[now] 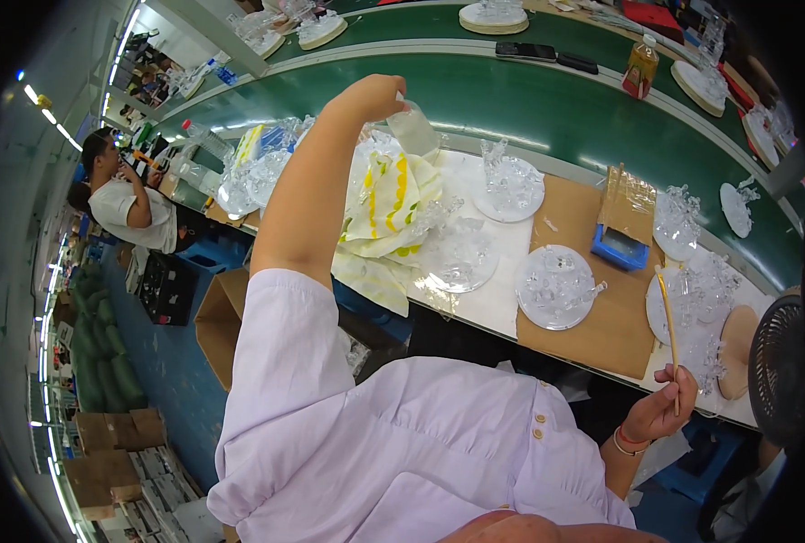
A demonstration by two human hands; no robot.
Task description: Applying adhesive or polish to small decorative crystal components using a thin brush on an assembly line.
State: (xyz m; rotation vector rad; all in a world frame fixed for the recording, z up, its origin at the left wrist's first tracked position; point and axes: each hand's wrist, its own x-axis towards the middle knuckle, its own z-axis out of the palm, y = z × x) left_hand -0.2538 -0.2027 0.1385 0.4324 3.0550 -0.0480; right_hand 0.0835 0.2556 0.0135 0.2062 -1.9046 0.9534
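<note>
My left arm stretches forward across the bench, and my left hand (373,98) is closed around a translucent plastic container (413,132), tilted above a crumpled white cloth with yellow and green marks (389,204). Most of the left fingers are hidden behind the hand. At the right near edge, my right hand (663,404) grips a slim yellow brush (668,312) by its lower end, its upper end pointing away from me. Past the brush lies a round white plate with clear plastic pieces (683,303). Another such plate (556,288) sits on the cardboard in front of me.
A blue box (620,249) with a cardboard piece on it stands on the cardboard sheet (556,217). Behind runs a green conveyor belt (484,100) with a drink bottle (640,68) beyond. A black fan (778,366) is at right; another person (131,195) is at far left.
</note>
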